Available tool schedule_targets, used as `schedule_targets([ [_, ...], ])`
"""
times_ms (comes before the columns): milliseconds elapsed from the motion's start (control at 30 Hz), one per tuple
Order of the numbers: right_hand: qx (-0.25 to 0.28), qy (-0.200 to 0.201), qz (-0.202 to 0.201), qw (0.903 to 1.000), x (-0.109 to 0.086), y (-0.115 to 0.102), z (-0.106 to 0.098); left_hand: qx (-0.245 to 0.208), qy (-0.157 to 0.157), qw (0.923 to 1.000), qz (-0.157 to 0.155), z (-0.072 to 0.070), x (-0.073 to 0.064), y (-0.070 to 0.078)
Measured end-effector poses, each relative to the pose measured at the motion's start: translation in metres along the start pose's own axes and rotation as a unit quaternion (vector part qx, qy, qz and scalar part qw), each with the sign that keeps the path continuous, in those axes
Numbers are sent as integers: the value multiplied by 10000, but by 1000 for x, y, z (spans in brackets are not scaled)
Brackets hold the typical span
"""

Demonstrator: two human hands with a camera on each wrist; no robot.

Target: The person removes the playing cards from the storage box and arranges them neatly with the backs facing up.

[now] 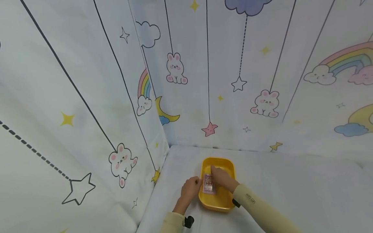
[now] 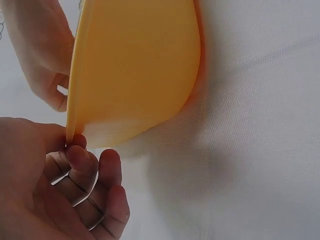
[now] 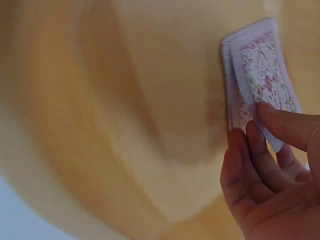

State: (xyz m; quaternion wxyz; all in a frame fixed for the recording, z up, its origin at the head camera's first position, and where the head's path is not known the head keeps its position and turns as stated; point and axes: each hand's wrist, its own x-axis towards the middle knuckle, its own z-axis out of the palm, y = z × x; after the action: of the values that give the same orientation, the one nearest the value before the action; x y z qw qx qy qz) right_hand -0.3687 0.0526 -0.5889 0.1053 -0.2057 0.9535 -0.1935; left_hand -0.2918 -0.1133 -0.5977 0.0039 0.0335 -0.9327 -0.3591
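A yellow plastic tray (image 1: 220, 204) with rounded corners sits on the white cloth. My left hand (image 1: 190, 187) pinches its left rim between thumb and fingers; in the left wrist view the same hand (image 2: 65, 175) grips the edge of the yellow wall (image 2: 135, 60). Inside the tray, my right hand (image 1: 222, 178) holds a small stack of playing cards (image 1: 209, 184) with red patterned backs. Close up in the right wrist view, the thumb of the right hand (image 3: 280, 160) lies on the top card (image 3: 267, 75) and fingers are behind, with the cards slightly fanned.
White cloth (image 1: 291, 184) covers the surface around the tray. A printed curtain (image 1: 189, 106) with rabbits, stars and rainbows rises behind and along the left side. Both wrists carry a black strap device (image 1: 189, 222).
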Motion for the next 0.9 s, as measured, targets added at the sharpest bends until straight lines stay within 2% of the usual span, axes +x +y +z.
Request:
schedule_targets([
  [100,960,-211,272,9948,-3,4,-9,-23,-44,10000,5,0,-1,1],
  [200,1643,-305,402,9851,-6,8,-16,-53,-15,10000,5,0,-1,2],
  [367,2629,-226,496,9633,-13,18,-25,-26,-13,10000,-34,0,-3,3],
  [467,2926,-92,482,9550,-22,29,-32,-38,31,10000,33,-1,-4,3],
  [600,3108,5,549,9489,-37,50,-40,-26,51,10000,53,-1,-4,3],
  [900,3527,468,1089,9282,-80,109,-61,-4,-22,10000,76,0,-4,1],
])
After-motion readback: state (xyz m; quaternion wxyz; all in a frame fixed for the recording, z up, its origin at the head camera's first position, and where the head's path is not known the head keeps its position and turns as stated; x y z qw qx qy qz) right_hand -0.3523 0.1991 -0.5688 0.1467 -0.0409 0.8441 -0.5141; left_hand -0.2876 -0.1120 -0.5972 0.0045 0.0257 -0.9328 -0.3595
